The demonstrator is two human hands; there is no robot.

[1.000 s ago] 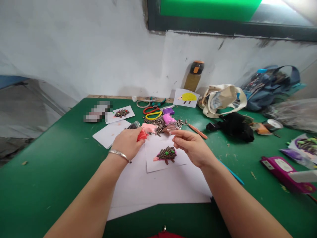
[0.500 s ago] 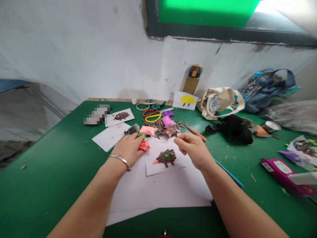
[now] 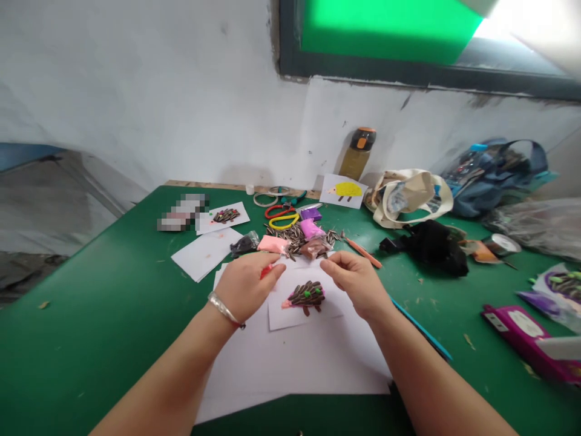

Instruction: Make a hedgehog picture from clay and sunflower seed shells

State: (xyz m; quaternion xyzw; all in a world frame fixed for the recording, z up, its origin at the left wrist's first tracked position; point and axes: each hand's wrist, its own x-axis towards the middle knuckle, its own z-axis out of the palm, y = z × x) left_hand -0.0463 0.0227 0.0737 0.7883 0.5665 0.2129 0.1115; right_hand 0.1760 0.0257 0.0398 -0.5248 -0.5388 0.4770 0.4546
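Scuffed white wall (image 3: 158, 91) rises behind the green table (image 3: 104, 315); on it, my left hand (image 3: 245, 287) and right hand (image 3: 356, 281) curl half-closed, holding what I cannot tell, just above the seed-covered clay hedgehog (image 3: 307, 295) on its white card (image 3: 329, 315), near a pink clay packet (image 3: 272, 244).

On the desk (image 3: 91, 290), a seed-covered hedgehog card (image 3: 306, 297) lies on a stack of paper (image 3: 290, 369), with the left hand (image 3: 247, 287) at its left edge and the right hand (image 3: 356, 281) at its right edge. Just beyond the card, clay packets (image 3: 272, 244) sit beside a heap of sunflower seeds (image 3: 290, 238), with scissors (image 3: 282, 213) farther back. A bottle (image 3: 356, 154) stands against the wall (image 3: 158, 91) past the desk's far edge, and a tote bag (image 3: 408, 197) lies to its right.
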